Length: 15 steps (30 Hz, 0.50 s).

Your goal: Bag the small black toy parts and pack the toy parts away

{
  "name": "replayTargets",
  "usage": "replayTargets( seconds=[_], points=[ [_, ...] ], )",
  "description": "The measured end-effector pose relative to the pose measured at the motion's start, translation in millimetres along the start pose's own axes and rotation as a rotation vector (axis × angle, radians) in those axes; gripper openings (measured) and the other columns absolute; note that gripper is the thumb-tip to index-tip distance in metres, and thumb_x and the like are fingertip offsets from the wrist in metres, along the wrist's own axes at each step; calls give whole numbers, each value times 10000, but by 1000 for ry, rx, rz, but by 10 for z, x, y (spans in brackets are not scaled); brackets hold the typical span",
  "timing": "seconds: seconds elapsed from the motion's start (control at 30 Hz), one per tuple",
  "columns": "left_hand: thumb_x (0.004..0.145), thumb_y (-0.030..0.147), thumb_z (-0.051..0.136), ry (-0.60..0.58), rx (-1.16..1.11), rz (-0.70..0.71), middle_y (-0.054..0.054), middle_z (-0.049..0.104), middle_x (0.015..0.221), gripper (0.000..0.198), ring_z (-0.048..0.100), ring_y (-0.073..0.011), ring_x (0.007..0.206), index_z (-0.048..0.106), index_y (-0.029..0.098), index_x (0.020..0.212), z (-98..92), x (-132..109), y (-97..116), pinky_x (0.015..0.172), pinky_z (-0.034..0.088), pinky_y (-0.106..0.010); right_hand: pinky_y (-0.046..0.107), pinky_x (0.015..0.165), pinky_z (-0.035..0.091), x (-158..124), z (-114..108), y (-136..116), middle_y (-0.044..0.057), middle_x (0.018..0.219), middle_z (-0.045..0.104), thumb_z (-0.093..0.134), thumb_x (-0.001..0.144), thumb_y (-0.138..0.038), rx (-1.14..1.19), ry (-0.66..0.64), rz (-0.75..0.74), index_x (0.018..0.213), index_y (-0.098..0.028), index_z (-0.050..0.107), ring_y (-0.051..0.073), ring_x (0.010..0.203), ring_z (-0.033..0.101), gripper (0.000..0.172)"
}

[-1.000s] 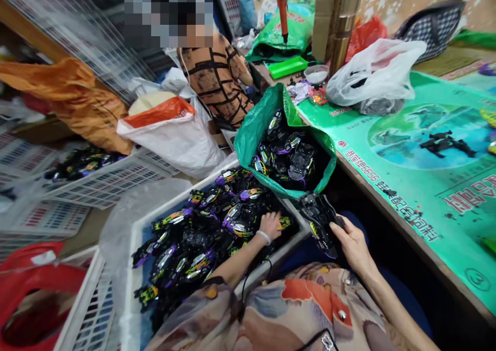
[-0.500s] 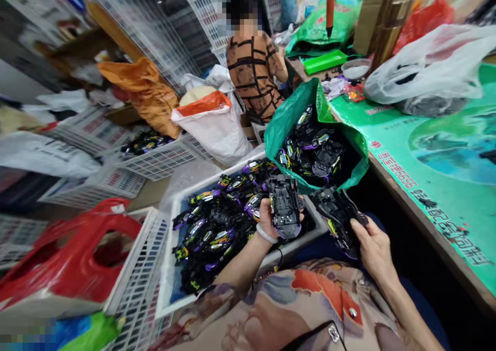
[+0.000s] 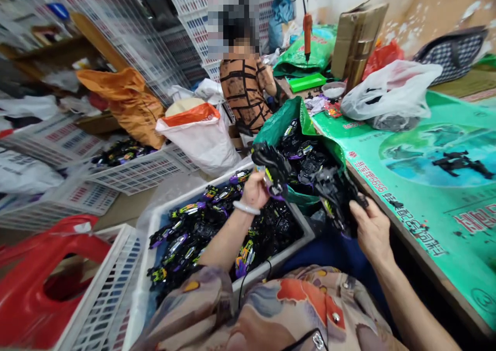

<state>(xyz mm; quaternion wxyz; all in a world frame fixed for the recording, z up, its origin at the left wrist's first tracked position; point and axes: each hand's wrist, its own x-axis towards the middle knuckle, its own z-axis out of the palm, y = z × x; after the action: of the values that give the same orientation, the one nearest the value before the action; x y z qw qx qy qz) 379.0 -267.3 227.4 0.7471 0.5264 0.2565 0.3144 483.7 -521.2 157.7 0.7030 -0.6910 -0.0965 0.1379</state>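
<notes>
My left hand (image 3: 256, 189), with a pale bangle at the wrist, grips a black toy car (image 3: 271, 166) with purple and silver trim. The car is tilted over the near rim of the green bag (image 3: 267, 130). My right hand (image 3: 371, 224) is closed on the rear of another black toy car (image 3: 335, 201), held at the bag's right front; some blur hides its detail. More black toy cars lie inside the bag. Below my left forearm, a white crate (image 3: 248, 281) holds many similar cars with purple, green and orange markings.
On the right stands a table with a green printed cover (image 3: 403, 149), bearing a white plastic bag (image 3: 391, 90) and small black parts (image 3: 461, 162). A person (image 3: 246, 92) sits ahead beneath a hanging orange screwdriver (image 3: 307, 35). A red stool (image 3: 42, 284) lies at left.
My left hand has turned its toy car from underside-up to a sideways tilt and raised it towards the green bag. My right hand still holds its car. The view has shifted right.
</notes>
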Motion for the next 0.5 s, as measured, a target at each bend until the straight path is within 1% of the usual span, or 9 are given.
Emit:
replayTargets(
  seconds=[0.1, 0.17, 0.2, 0.23, 0.3, 0.33, 0.4, 0.43, 0.5],
  points=[
    [697, 353, 732, -97, 490, 530, -77, 608, 1243, 692, 534, -282, 1258, 520, 189, 1335, 91, 536, 256, 1046, 461, -420, 407, 964, 466, 410, 133, -409, 53, 1068, 685, 596, 866, -527, -47, 116, -271, 1205, -177, 660, 247, 1040, 610, 491],
    [706, 342, 741, -151, 869, 738, -105, 502, 1409, 794, 402, -312, 1375, 443, 179, 1424, 121, 799, 329, 1147, 336, -486, 424, 1003, 442, 675, 297, -571, 67, 1142, 657, 516, 924, -505, -67, 171, -457, 1275, -179, 607, 245, 1096, 588, 488],
    [714, 344, 734, -179, 1057, 776, -122, 460, 1457, 808, 350, -334, 1403, 429, 167, 1441, 121, 877, 331, 1164, 292, -522, 432, 1015, 433, 788, 392, -598, 76, 1176, 644, 480, 946, -487, -101, 170, -541, 1299, -182, 586, 246, 1121, 575, 479],
    [725, 349, 723, -210, 1234, 770, -134, 441, 1480, 792, 320, -355, 1413, 439, 159, 1440, 109, 917, 314, 1165, 269, -553, 440, 1016, 432, 881, 487, -590, 84, 1188, 639, 454, 960, -466, -161, 134, -606, 1303, -184, 581, 249, 1130, 568, 462],
    [756, 339, 690, -243, 1501, 676, -131, 475, 1465, 678, 316, -372, 1405, 516, 164, 1388, 44, 888, 237, 1152, 273, -575, 445, 976, 456, 999, 653, -490, 100, 1130, 659, 440, 965, -420, -373, -57, -655, 1252, -187, 614, 261, 1075, 583, 408],
    [776, 322, 668, -224, 1571, 631, -121, 513, 1435, 601, 338, -362, 1391, 558, 171, 1348, -10, 830, 187, 1151, 284, -561, 443, 943, 473, 1023, 712, -415, 109, 1088, 671, 451, 959, -393, -505, -170, -640, 1211, -183, 639, 268, 1029, 593, 378],
    [820, 283, 614, -91, 1591, 609, -116, 564, 1377, 477, 396, -322, 1352, 608, 172, 1284, -155, 663, 78, 1158, 300, -506, 443, 895, 491, 1008, 767, -264, 130, 1062, 677, 487, 937, -336, -745, -310, -585, 1152, -168, 668, 285, 980, 597, 327],
    [835, 279, 596, 16, 1556, 620, -128, 563, 1370, 460, 414, -309, 1338, 607, 161, 1279, -239, 568, 19, 1163, 300, -484, 449, 893, 492, 979, 763, -201, 143, 1087, 673, 501, 927, -310, -820, -312, -573, 1145, -158, 671, 297, 993, 591, 316],
    [842, 324, 605, 245, 1431, 594, -166, 521, 1392, 520, 422, -308, 1337, 561, 140, 1327, -412, 378, -122, 1167, 296, -470, 465, 919, 485, 900, 709, -106, 160, 1165, 651, 512, 919, -284, -861, -219, -606, 1160, -141, 661, 319, 1066, 566, 318]
  ],
)
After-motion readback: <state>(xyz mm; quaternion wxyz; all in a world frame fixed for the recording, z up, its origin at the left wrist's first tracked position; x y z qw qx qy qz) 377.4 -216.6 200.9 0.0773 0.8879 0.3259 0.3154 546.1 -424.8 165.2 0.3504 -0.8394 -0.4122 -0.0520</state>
